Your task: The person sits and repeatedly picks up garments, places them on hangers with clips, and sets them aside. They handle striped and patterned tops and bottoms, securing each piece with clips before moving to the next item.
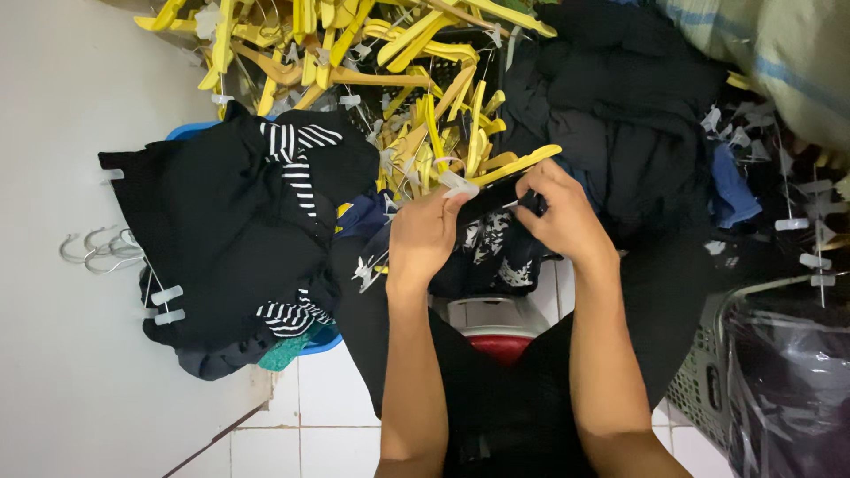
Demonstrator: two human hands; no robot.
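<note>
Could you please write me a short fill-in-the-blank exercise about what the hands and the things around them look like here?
1. Both hands, the left hand and the right hand, grip a garment that is black with a ____ pattern.
2. The pile of plastic hangers behind the hands is ____ in colour.
3. On the stack of dark clothes at the left lies a piece with black and white ____.

Missing words: white; yellow; stripes

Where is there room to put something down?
Bare white floor lies left of the black clothes pile, and some tile below it, beside the left arm. Around both hands it is crowded: yellow hangers, dark clothes, a basket.
</note>
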